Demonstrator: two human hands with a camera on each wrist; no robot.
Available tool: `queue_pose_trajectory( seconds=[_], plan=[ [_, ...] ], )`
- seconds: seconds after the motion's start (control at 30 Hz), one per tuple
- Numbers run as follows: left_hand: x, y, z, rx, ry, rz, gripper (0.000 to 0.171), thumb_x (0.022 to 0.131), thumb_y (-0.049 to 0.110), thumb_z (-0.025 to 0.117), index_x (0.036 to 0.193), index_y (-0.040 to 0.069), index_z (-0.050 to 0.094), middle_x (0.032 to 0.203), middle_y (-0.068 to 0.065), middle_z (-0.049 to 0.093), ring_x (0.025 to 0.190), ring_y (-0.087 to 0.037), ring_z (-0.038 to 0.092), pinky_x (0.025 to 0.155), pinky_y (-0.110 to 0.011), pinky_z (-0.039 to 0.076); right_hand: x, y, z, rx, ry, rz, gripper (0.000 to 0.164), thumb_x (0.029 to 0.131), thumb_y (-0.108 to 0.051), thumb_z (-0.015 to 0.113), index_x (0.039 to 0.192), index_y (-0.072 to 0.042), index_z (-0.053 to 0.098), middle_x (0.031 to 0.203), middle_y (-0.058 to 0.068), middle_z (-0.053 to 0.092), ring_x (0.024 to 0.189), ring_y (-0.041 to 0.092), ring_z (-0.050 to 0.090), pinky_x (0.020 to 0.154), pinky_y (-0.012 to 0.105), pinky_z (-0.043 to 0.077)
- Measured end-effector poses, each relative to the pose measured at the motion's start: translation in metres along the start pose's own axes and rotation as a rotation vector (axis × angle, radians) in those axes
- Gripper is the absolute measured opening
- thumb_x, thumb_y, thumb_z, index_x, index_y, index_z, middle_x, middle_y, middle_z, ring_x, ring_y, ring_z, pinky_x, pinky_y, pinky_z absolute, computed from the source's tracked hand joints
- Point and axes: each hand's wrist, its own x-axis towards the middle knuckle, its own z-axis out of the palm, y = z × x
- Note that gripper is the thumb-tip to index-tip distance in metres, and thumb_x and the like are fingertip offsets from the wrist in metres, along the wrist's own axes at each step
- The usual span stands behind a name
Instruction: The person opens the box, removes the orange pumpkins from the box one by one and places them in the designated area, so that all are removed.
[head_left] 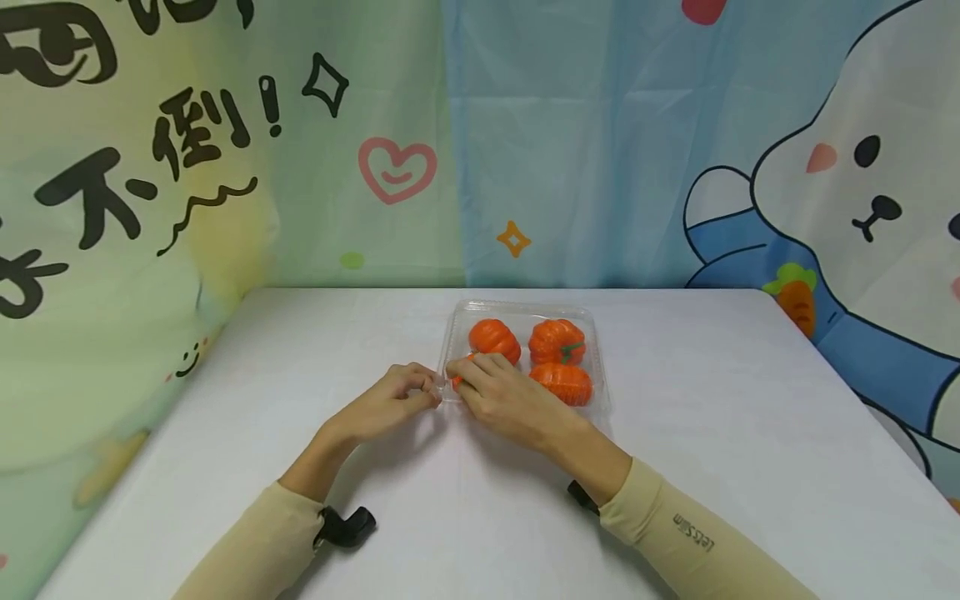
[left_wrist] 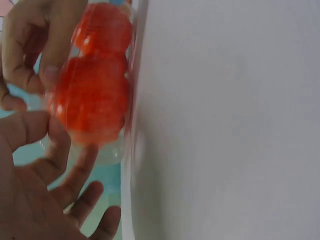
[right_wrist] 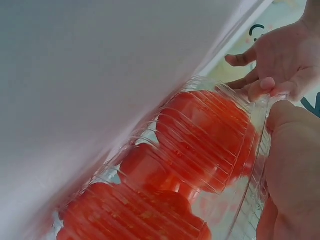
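A clear plastic box with ribbed walls stands on the table, holding several shiny orange pumpkin-shaped pieces. One at the back right has a green stem. My right hand reaches over the near left part of the box and grips its rim, mostly covering the near left pumpkin. At the left corner my left hand pinches the plastic edge between thumb and forefinger, its other fingers spread loosely in the left wrist view. Both hands' fingertips sit close together at that corner in the right wrist view.
The white table extends around the box, with its far edge just behind it. Behind hangs a printed cloth backdrop. Black wrist mounts stick out beneath both sleeves.
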Motion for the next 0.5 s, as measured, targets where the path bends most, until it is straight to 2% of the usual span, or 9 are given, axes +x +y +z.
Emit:
queue_pose_trajectory(
  seconds=[0.1,0.23,0.5],
  plan=[
    [0.0011,-0.0003,0.0024,-0.052,0.012,-0.007,0.021,0.098,0.008,0.053,0.09,-0.004,0.069,0.117,-0.013,0.065,0.12,-0.028,0.055,0.105,-0.045,0.041,0.0008,0.0012,0.0027,0.003,0.002,-0.02,0.019,0.094,-0.003,0.07,0.112,0.001,0.069,0.127,0.009,0.058,0.11,0.028,0.057,0.1,0.035,0.048],
    [-0.0005,0.001,0.0041,-0.109,0.031,-0.074,0.02,0.1,0.012,0.056,0.095,-0.003,0.069,0.118,-0.01,0.064,0.116,-0.023,0.056,0.105,-0.042,0.042,0.0015,0.0043,0.0052,0.007,0.03,-0.027,0.018,0.092,-0.002,0.072,0.11,0.003,0.069,0.126,0.01,0.058,0.108,0.028,0.057,0.1,0.035,0.049],
    [0.0011,0.0034,0.0071,-0.085,0.08,-0.116,0.025,0.1,0.017,0.055,0.091,0.0,0.07,0.12,-0.007,0.063,0.119,-0.024,0.055,0.104,-0.044,0.04,0.0031,0.0061,0.0098,0.017,0.062,-0.023,0.014,0.09,0.0,0.073,0.102,0.002,0.067,0.126,0.011,0.057,0.104,0.028,0.057,0.094,0.034,0.05]
  ],
)
